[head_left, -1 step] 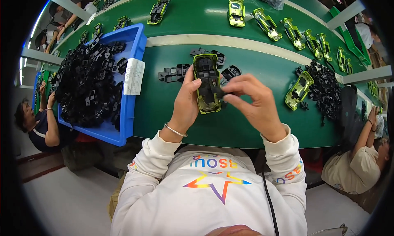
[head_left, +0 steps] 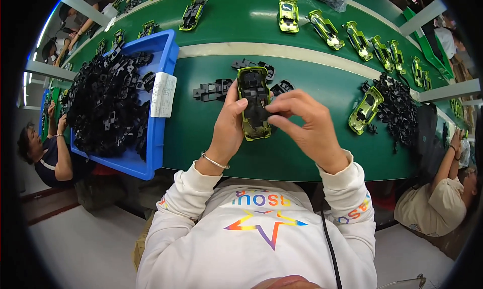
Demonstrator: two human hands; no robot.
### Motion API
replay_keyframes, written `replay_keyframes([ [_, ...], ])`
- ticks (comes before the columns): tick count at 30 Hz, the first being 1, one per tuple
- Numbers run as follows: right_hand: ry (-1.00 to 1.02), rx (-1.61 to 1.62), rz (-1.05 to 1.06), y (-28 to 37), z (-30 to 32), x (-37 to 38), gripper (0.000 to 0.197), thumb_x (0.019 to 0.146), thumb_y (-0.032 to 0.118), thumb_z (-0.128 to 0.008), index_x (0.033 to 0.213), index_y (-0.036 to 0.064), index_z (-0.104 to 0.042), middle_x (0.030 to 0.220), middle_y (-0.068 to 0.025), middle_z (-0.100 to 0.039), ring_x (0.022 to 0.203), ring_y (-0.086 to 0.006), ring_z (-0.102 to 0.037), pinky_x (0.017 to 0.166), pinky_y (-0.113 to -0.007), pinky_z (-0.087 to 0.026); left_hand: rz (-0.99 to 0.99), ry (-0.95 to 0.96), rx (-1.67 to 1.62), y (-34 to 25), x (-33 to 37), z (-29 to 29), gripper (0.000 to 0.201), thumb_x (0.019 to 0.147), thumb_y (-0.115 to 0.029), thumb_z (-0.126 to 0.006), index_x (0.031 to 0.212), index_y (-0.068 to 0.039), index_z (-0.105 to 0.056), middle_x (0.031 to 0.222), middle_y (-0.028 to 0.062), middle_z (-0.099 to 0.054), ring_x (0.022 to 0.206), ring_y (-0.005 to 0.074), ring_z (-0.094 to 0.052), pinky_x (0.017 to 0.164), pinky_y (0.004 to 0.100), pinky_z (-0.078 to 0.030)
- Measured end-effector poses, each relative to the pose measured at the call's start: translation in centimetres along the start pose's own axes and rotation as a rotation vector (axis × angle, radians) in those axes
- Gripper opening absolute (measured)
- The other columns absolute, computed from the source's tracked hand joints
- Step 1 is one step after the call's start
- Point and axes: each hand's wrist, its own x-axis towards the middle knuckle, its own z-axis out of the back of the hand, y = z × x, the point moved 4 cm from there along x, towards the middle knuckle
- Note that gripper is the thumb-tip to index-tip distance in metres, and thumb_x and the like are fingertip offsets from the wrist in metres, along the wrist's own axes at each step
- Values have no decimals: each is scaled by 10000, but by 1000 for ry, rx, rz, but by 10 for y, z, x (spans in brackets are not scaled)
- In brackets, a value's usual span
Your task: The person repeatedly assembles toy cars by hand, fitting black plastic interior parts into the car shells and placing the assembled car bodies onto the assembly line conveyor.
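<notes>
My left hand (head_left: 229,124) grips a toy car body shell (head_left: 254,133) by its left side, with the thumb on the edge. The shell is translucent yellow-green, its hollow underside turned up and black plastic inside it. At the shell's right edge, the thumb and forefinger of my right hand (head_left: 307,120) are closed on a small black plastic part (head_left: 262,114), mostly hidden by the fingers and dark against the interior. Just beyond my hands lie several loose black plastic parts, among them a long frame-like piece (head_left: 214,90) and a smaller piece (head_left: 283,87).
A blue bin (head_left: 157,133) heaped with black parts (head_left: 108,98) stands on the left. To the right, another green shell (head_left: 366,110) lies beside a black pile (head_left: 397,110). Several shells (head_left: 289,15) line the green surface beyond the pale strip (head_left: 251,49). People work at both sides.
My right hand has shifted slightly left, bringing its fingertips and the black part further over the shell's interior. My left hand keeps its grip.
</notes>
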Motion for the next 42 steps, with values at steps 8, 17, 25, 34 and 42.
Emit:
replay_keyframes([
  [8,13,-125,36,9,-20,13,162,819,19,-759,976,18,-719,976,-98,-648,793,-246,-680,667,-326,-552,-65,66,146,-2,-4,2,751,894,-181,-518,1555,1,-210,1399,139,-483,1252,203,-526,1073,342,-424],
  [17,-55,-285,132,10,-25,14,149,817,18,-762,964,19,-742,979,-85,-636,795,-233,-682,660,-325,-550,29,29,113,5,-4,7,716,933,-195,-494,1557,3,-204,1366,124,-503,1213,161,-538,1015,307,-472],
  [25,-96,-336,288,20,-21,6,174,784,-13,-774,945,-2,-709,958,-90,-626,757,-238,-679,638,-333,-546,42,94,-34,-1,-4,-3,793,912,-275,-503,1582,-22,-163,1464,128,-440,1331,220,-482,1111,354,-400],
  [34,-26,-344,258,24,-21,6,164,781,-17,-762,931,1,-697,945,-93,-619,740,-260,-665,638,-351,-550,-60,113,219,2,-10,-2,843,889,-205,-503,1589,13,-86,1495,163,-396,1358,212,-437,1135,335,-353],
  [42,-168,-289,82,11,-14,5,383,751,90,-841,1088,60,-662,1100,-88,-583,846,-203,-657,712,-325,-531,2,121,114,0,-10,-4,821,902,-243,-484,1593,-12,-104,1433,184,-474,1252,240,-575,1049,362,-472],
])
